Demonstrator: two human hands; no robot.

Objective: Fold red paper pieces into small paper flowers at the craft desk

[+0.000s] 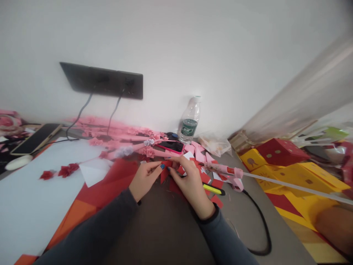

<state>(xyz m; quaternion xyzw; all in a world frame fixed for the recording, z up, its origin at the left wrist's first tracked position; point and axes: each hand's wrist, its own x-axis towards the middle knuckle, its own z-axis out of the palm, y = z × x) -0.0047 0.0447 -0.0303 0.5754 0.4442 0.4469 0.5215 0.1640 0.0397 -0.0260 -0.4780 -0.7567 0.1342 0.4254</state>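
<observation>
Both hands are at work around the middle of the grey surface (154,228), the forearms reaching in from the near side. The left hand (146,179) has its grip closed, pinching a small piece of red paper (164,174) between thumb and finger. The right hand (191,180) meets it there, its grip closed to a pinch on the paper's other side, though its fingers hide exactly how it holds.

Red and pink scraps (202,156) lie loose just beyond and beside the right hand, with a yellow cutter (212,189) next to its wrist. A pink glue gun (224,170) sits toward the right edge, a long white stick running out of it past that edge and a black cable (268,235) curling down the surface.

Near the far edge, by the wall, a water bottle (189,125) stands upright behind a pink-cased phone (174,146). Pink paper flowers (149,151) stretch from there toward the far left corner. A big white sheet (35,206) covers much of the left side, with red sheets (113,180) beside it.
</observation>
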